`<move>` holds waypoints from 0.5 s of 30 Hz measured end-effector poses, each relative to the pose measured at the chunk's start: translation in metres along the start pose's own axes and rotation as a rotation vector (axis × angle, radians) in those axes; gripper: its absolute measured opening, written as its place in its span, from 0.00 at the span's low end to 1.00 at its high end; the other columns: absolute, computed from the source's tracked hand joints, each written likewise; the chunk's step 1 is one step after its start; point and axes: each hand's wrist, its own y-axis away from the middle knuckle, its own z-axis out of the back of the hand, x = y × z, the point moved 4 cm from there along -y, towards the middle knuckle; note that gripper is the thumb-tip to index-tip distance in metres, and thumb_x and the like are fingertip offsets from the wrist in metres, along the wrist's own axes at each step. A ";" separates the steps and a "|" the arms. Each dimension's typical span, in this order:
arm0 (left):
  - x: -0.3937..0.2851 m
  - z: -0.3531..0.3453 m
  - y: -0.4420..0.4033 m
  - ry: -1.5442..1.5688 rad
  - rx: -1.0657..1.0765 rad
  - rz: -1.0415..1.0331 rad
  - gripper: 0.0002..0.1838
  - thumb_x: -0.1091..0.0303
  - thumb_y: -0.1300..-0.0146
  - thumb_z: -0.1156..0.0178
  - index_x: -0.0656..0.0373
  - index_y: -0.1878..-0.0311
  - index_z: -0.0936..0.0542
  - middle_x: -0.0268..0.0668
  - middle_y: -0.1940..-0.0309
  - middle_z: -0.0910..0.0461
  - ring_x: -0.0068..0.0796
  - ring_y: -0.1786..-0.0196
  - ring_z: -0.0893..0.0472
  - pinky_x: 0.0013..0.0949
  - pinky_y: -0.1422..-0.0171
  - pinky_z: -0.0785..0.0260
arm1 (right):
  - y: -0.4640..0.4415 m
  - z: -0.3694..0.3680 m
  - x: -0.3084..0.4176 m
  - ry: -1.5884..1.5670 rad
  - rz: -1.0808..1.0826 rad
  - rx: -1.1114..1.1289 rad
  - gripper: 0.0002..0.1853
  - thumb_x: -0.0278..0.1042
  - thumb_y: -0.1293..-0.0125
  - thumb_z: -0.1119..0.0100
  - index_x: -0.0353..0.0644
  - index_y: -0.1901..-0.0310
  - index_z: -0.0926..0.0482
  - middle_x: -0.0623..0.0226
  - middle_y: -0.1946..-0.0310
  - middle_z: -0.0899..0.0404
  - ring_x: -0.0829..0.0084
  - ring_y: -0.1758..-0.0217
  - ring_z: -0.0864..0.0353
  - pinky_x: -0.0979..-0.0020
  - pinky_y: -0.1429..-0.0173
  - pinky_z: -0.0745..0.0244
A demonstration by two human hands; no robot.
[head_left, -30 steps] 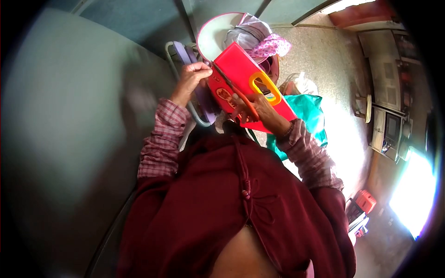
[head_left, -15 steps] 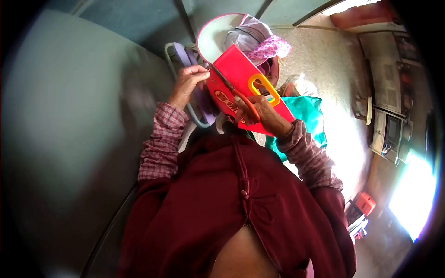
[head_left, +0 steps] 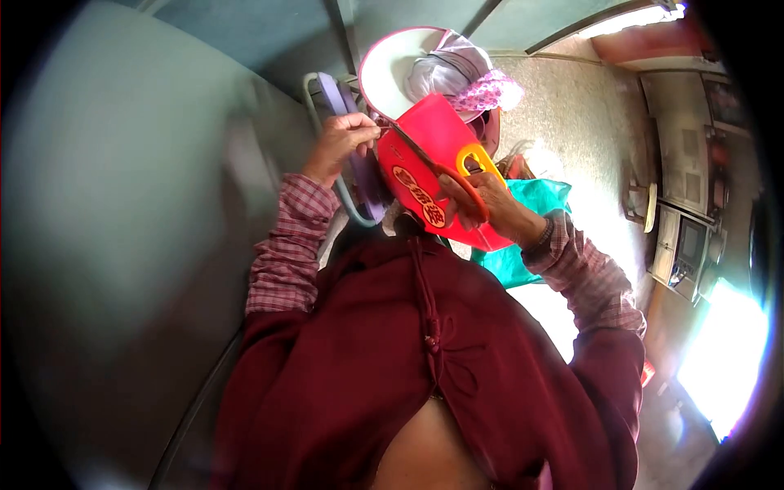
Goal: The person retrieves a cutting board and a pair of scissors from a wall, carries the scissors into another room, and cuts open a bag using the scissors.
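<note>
In my right hand (head_left: 498,208) are scissors (head_left: 475,194) with orange handles, their dark blades pointing up and left across a red box (head_left: 445,122). The box has a yellow plastic handle (head_left: 468,153) and gold lettering on its side. My left hand (head_left: 339,145) is closed in a pinch at the box's upper left corner, close to the tips of the scissors. Something thin and dark shows at those fingertips, too small to name. My right hand hides part of the box and its handle.
Behind the box stands a white tub (head_left: 384,77) with a pink rim, holding grey cloth (head_left: 449,69) and pink patterned cloth (head_left: 494,91). A purple chair (head_left: 366,184) with a grey frame is at left, beside a wall. A teal bag (head_left: 539,196) sits at right.
The view has shifted slightly. The box has turned so more of its lettering shows, and my right hand with the scissors has moved right and down. My left hand still pinches near the blade tips.
</note>
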 end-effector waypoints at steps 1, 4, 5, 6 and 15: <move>0.001 0.000 -0.001 -0.007 0.011 0.005 0.06 0.68 0.37 0.40 0.60 0.67 0.19 0.28 0.76 0.23 0.14 0.75 0.27 0.21 0.68 0.34 | 0.001 0.000 0.002 0.015 -0.006 0.005 0.26 0.55 0.28 0.51 0.33 0.60 0.20 0.66 0.79 0.18 0.82 0.82 0.23 0.82 0.81 0.34; 0.005 0.000 -0.003 -0.014 0.047 0.034 0.07 0.68 0.36 0.40 0.61 0.65 0.19 0.29 0.75 0.22 0.15 0.75 0.26 0.21 0.68 0.33 | -0.001 -0.005 -0.007 -0.023 -0.061 -0.007 0.28 0.56 0.28 0.52 0.32 0.57 0.21 0.64 0.77 0.17 0.80 0.80 0.21 0.81 0.79 0.32; 0.004 -0.001 -0.003 -0.007 0.060 0.047 0.07 0.67 0.36 0.40 0.61 0.65 0.19 0.29 0.75 0.22 0.15 0.75 0.26 0.20 0.67 0.33 | -0.003 -0.006 -0.011 -0.046 -0.084 -0.016 0.28 0.57 0.28 0.53 0.32 0.57 0.22 0.63 0.76 0.17 0.79 0.79 0.21 0.81 0.78 0.32; 0.002 -0.001 -0.002 0.000 0.073 0.060 0.07 0.67 0.36 0.40 0.61 0.64 0.19 0.30 0.75 0.22 0.15 0.74 0.25 0.20 0.67 0.33 | -0.004 -0.007 -0.011 -0.069 -0.114 -0.018 0.29 0.57 0.28 0.53 0.32 0.56 0.22 0.62 0.75 0.17 0.78 0.79 0.20 0.81 0.77 0.31; -0.003 -0.004 -0.010 -0.057 0.093 0.082 0.10 0.65 0.34 0.42 0.62 0.63 0.20 0.30 0.74 0.22 0.16 0.73 0.25 0.22 0.67 0.31 | -0.008 -0.037 -0.015 -0.281 -0.169 0.034 0.37 0.65 0.29 0.60 0.31 0.42 0.31 0.55 0.63 0.16 0.70 0.61 0.15 0.79 0.65 0.26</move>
